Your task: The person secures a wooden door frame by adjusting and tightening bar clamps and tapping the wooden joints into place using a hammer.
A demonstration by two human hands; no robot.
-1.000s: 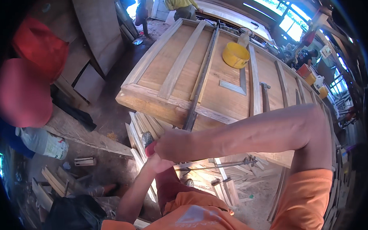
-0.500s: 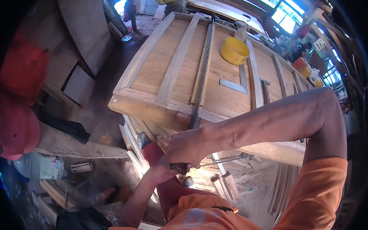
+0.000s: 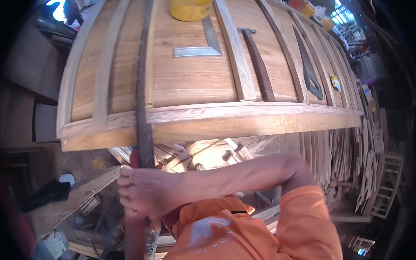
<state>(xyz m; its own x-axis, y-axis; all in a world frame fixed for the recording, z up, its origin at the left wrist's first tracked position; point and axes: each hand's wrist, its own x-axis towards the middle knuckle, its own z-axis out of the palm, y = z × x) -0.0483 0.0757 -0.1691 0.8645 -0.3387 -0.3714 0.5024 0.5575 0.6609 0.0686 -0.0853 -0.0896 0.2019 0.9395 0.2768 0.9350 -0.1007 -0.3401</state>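
A long dark metal bar clamp [image 3: 143, 98] lies across a large framed wooden panel [image 3: 244, 125], and its near end sticks out past the panel's front edge. At that end my right hand [image 3: 150, 192] is closed, its fingers curled down and its forearm coming across from the right. Close below it, my left forearm [image 3: 136, 240] rises to meet it. The left hand itself is mostly covered by the right one, so its fingers cannot be made out. What lies inside the two hands is hidden too.
On the panel rest a yellow tub [image 3: 191, 7], a metal square [image 3: 197, 51], a hammer [image 3: 259, 68] and a handsaw [image 3: 309, 73] between raised battens. Wood strips [image 3: 326, 158] stand beneath it on the right. A plank [image 3: 77, 196] runs along the lower left.
My view has swung toward the right, bringing the handsaw into sight. Both hands are now in line with the clamp's end, and the dark handle seen in them before is hidden.
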